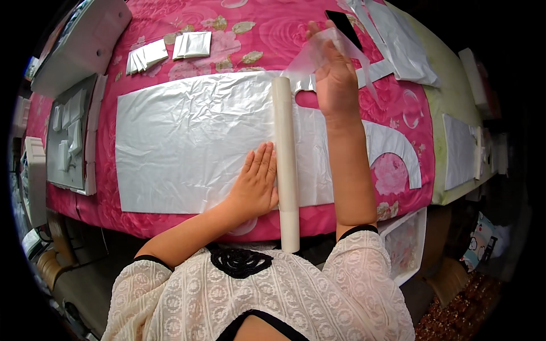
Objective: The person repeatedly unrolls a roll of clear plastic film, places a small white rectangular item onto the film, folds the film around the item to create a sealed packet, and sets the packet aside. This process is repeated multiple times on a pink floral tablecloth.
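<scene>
A large white plastic sheet (187, 142) lies spread and slightly wrinkled on the table, with curved cut-outs and strap-like parts at its right end. Across it lies a long pale roll or tube (286, 148), its near end past the table edge. My left hand (257, 176) rests flat on the sheet, fingers straight and together, against the roll's left side. My right hand (335, 74) is raised at the far side, right of the roll. Thin translucent film (310, 57) is lifted between its thumb and fingers; the exact grip is partly hidden.
Folded white packets (146, 57) lie on the pink floral tablecloth (256, 20). At left stand a grey tray (57, 165) with small packets and a white box (85, 45). A black phone (343, 28) and more white plastic (406, 51) lie far right. A white bin (406, 238) stands below.
</scene>
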The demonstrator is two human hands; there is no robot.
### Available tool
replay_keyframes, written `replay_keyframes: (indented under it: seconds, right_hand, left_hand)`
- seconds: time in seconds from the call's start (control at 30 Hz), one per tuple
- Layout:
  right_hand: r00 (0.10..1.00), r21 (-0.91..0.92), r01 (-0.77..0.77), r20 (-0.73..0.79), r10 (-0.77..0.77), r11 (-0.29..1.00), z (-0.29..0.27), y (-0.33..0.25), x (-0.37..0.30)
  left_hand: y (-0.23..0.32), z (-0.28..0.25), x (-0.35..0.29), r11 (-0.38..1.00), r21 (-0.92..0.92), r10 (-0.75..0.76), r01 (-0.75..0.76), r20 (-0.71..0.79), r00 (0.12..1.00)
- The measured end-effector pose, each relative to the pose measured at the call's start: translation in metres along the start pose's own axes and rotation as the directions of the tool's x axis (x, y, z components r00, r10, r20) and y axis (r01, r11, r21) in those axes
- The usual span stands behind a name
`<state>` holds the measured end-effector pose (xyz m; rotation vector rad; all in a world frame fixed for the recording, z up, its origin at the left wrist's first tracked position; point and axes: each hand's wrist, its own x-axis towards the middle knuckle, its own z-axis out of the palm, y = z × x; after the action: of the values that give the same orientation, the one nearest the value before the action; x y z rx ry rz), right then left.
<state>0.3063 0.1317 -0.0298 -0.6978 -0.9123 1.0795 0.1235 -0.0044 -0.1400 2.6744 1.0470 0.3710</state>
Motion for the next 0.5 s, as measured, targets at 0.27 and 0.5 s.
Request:
replay_keyframes:
  seconds: [0.27, 0.5]
  right_hand:
    - [0.847, -0.665, 0.162, 0.473, 0.243, 0.729, 0.166, 0.131, -0.102]
    - [0.616, -0.665, 0.337, 0.691, 0.379, 0.667, 0.187, 0.143, -0.150]
  left_hand:
    - [-0.006, 0.021, -0.002, 0.996, 0.074, 0.060, -0.049, -0.158, 0.986]
    - [-0.005, 0.024, -0.001, 0.998, 0.055, 0.046, -0.039, -0.117, 0.992]
